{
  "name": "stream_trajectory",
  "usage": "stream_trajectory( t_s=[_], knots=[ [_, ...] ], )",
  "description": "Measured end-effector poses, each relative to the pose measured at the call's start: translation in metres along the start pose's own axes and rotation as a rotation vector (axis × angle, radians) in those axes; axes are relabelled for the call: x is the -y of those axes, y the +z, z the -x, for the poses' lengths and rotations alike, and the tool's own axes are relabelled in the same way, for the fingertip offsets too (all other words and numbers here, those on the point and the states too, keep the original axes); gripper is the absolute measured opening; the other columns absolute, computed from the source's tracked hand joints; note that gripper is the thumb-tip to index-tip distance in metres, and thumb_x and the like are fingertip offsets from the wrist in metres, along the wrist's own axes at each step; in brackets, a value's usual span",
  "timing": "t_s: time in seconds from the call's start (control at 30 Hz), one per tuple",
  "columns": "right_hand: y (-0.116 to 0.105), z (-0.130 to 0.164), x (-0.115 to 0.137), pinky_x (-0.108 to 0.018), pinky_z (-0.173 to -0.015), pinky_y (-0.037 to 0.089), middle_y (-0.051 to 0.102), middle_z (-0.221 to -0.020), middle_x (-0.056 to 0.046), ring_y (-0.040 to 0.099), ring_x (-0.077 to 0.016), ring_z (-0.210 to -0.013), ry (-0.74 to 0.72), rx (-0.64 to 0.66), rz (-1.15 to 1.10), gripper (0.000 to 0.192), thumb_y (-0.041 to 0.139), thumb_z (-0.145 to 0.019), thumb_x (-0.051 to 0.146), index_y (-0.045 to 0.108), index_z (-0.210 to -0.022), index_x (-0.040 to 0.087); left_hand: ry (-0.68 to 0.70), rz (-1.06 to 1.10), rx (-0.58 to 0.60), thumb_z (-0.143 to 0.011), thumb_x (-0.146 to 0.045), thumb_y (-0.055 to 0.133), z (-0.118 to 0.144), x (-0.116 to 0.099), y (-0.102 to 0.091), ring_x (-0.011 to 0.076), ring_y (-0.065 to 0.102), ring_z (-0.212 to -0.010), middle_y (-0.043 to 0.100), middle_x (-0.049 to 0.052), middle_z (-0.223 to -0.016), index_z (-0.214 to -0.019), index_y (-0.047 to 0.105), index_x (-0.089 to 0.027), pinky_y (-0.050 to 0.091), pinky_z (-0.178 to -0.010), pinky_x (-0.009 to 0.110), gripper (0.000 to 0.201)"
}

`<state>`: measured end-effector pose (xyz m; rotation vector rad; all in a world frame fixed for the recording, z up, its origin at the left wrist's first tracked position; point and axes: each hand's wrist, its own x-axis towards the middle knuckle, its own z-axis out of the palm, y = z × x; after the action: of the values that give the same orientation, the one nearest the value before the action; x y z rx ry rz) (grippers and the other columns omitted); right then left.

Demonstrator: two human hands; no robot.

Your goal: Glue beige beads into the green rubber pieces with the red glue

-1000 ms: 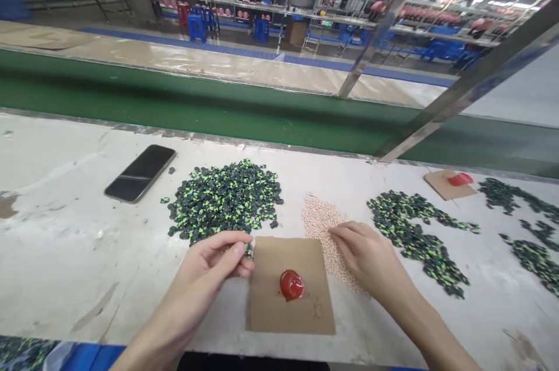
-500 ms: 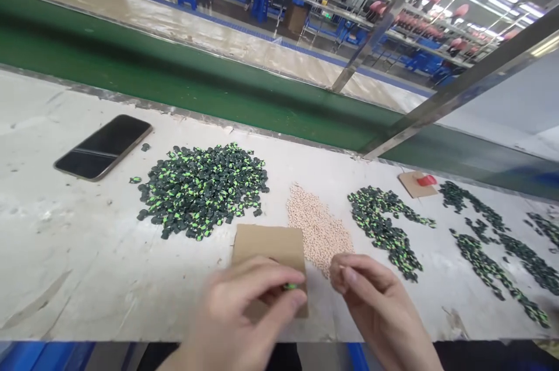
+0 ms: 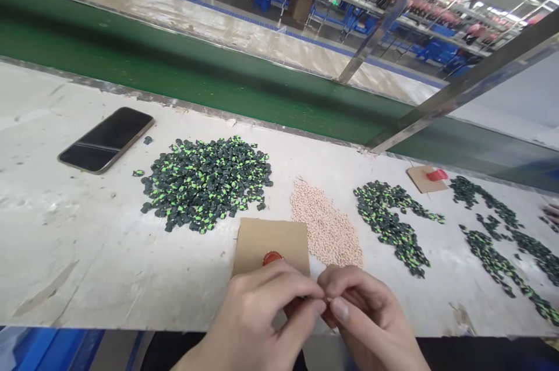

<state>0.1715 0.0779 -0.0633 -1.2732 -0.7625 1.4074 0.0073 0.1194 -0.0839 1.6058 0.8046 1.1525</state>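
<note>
Tiny piece pinched between left hand (image 3: 257, 318) and right hand (image 3: 367, 318), hidden by fingertips.

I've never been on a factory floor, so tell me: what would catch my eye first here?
Probably the big heap of dark green pieces in the middle of the white table, with a pale pink pile of beads to its right. Closest to you, the left hand and right hand meet fingertip to fingertip over a brown card bearing a red blob. A black phone lies far left.
</note>
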Motion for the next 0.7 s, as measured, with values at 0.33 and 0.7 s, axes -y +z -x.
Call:
stream_trajectory(
  t_s=[0.33,0.7],
  knots=[
    [-0.001,-0.004,0.011,-0.019,-0.063,0.053,0.067,-0.071,0.002,0.061,-0.0102,-0.064,0.143,0.081,-0.015,0.022,0.091,-0.075,0.033,0.072,-0.074,0.022,0.096,-0.11,0.087,-0.094,-0.01,0.058,-0.001,-0.002,-0.008,0.0131,0.067,-0.057,0.074,0.003,-0.072,-0.085,0.071,-0.02,0.053,-0.056,0.02,0.019],
    [0.01,0.007,-0.013,-0.026,-0.061,0.06,0.074,-0.077,-0.003,0.069,-0.0168,-0.067,-0.083,-0.024,0.086,0.007,0.085,-0.083,0.037,0.083,-0.081,0.03,-0.442,0.223,0.058,-0.084,-0.019,0.068,0.002,-0.013,-0.015,0.0149,0.068,-0.053,0.078,0.001,-0.067,-0.076,0.08,-0.024,0.053,-0.045,0.021,0.015]
  ],
)
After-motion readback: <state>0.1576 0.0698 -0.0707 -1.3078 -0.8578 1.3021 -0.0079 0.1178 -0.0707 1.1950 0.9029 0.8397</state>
